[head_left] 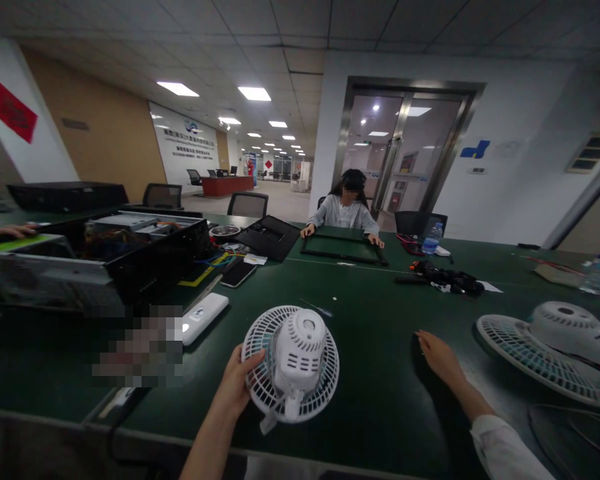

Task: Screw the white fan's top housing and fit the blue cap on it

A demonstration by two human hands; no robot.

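A small white electric fan faces away from me, showing its motor housing and round grille over pale blue blades. My left hand is closed on the left rim of its grille, thumb on the near side. To the right, my right hand is low over the green table with its fingers stretched out and nothing visible in them; its fingertips are apart from the fan. Just behind the fan lies a thin screwdriver, with a tiny white scrap beside it.
A second white fan lies at right. At left are an opened computer case, a white power bank and a phone. Across the green table, a person holds a black frame. A water bottle stands behind.
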